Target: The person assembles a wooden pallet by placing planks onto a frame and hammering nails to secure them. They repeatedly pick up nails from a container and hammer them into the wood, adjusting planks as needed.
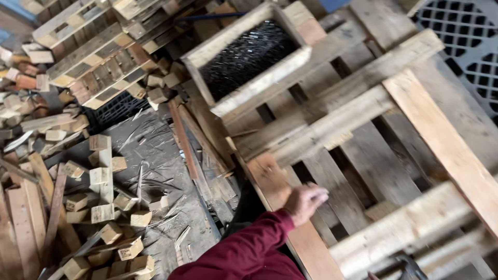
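A single hand [305, 201] is showing at the end of a dark red sleeve [244, 249], and it is resting on the near edge board [270, 181] of a wooden pallet [363, 135] that is filling the right half of the view. Which of the person's hands it is cannot be told from this view, and the other one is lying outside it. The fingers [317, 193] are curling loosely over the board and are blurred, so whether they are clamping the wood or merely lying on it cannot be told. The pallet is lying flat, its slats running at a slant with dark gaps between them, and a paler loose plank [446, 145] is lying across its right side. On the far end of the pallet an open wooden box [259, 88] is sitting (its inside is looking dark and full of small thin metal pieces, too blurred to name). To the left, well apart from the hand, short wooden blocks [101, 212] are lying scattered on the grey floor [166, 171] among splinters and long strips. More stacked pallets [93, 52] are lying at the top left, and a grey plastic grid [461, 36] is showing at the top right corner.
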`<move>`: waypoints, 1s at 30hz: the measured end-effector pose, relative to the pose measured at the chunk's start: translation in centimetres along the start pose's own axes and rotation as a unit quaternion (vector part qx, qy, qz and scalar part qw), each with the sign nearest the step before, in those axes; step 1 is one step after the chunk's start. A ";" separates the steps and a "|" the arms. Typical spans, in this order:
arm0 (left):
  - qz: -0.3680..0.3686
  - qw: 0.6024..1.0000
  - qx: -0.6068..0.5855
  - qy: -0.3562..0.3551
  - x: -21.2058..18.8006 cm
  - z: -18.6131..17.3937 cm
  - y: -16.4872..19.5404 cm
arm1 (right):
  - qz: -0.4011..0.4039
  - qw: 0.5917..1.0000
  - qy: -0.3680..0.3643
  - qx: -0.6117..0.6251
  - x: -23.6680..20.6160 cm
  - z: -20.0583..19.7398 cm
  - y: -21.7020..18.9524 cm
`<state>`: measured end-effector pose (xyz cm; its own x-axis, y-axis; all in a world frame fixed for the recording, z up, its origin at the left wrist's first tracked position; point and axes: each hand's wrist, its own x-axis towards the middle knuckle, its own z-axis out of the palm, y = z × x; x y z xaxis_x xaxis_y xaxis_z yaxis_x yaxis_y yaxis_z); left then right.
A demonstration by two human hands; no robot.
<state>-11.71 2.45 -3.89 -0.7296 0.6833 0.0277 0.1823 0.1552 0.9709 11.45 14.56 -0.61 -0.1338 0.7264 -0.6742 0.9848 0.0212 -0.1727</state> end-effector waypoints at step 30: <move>-0.040 0.805 0.100 0.583 20.8 -36.8 -13.1 | -0.658 0.595 -0.053 -0.458 -4.3 19.6 -69.4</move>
<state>-53.51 -11.64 -7.26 -0.8457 -0.4510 0.2854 0.1218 0.3575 0.9259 -58.45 -3.48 0.23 -0.8142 -0.3811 -0.4380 -0.3414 0.9245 -0.1696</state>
